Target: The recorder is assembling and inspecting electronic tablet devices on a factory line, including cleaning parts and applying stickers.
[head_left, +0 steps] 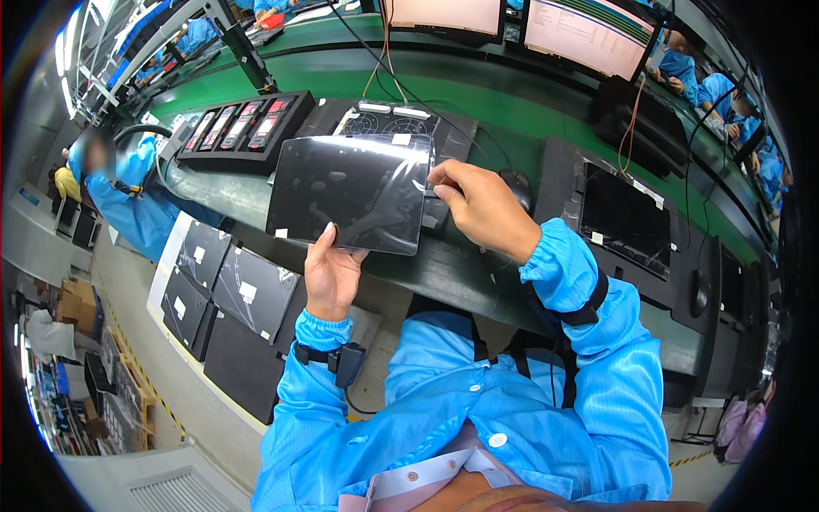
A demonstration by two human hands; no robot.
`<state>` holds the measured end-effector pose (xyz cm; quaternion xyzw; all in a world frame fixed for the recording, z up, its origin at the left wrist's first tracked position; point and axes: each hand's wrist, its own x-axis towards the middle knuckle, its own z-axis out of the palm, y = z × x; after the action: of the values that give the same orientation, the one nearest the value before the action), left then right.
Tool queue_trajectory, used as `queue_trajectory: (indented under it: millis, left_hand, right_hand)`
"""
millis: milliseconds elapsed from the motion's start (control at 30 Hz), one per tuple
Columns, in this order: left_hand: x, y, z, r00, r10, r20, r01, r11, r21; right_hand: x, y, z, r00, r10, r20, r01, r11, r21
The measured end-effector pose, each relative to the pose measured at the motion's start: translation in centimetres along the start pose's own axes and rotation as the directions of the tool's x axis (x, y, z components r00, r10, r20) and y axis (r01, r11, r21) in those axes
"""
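A dark tablet (pixel 350 192) with a glossy clear film over its screen is held up, tilted, above the bench edge. My left hand (pixel 333 280) grips its lower edge, thumb on the front and the other fingers mostly hidden behind. At the tablet's right edge my right hand (pixel 488 209) has thumb and forefinger pinched together. What lies in that pinch is too small to make out. Small white tabs stick out from the tablet's rim. Behind it, partly covered, is a black fixture plate (pixel 444 136) with round printed patterns.
Left of me, a white-edged tray (pixel 162 286) carries several dark tablets with white labels. A black rack (pixel 294 119) of small units stands at the back left. Rightward are a mouse (pixel 516 189) and another tablet (pixel 627 220) in a fixture. Monitors (pixel 589 38) and hanging cables line the back.
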<state>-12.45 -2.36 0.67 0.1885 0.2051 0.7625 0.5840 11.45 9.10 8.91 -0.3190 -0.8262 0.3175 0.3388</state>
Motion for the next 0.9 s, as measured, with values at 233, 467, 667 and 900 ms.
queue_trajectory:
  millis: [233, 467, 667, 900]
  left_hand:
    - [1.9, -1.0, 0.4, 0.998, 0.043, -0.056, -0.039, 0.997, 0.073]
    - [11.0, -0.7, 0.0, 0.978, -0.204, 0.050, 0.199, 0.976, 0.086]
    - [13.5, -0.4, 0.4, 0.926, -0.368, -0.086, 0.378, 0.907, 0.184]
    - [13.4, 5.7, 0.1, 0.971, 0.168, 0.169, -0.136, -0.190, 0.972]
  right_hand:
    - [0.7, 1.3, 1.3, 0.936, -0.343, -0.083, 0.263, 0.835, -0.483]
    - [1.8, 3.3, 3.7, 0.850, -0.522, 0.074, 0.469, 0.685, -0.558]
    - [2.5, 4.8, 4.8, 0.883, -0.467, 0.041, 0.378, 0.659, -0.651]
    - [2.9, 6.8, 5.0, 0.909, -0.408, 0.087, 0.383, 0.734, -0.561]
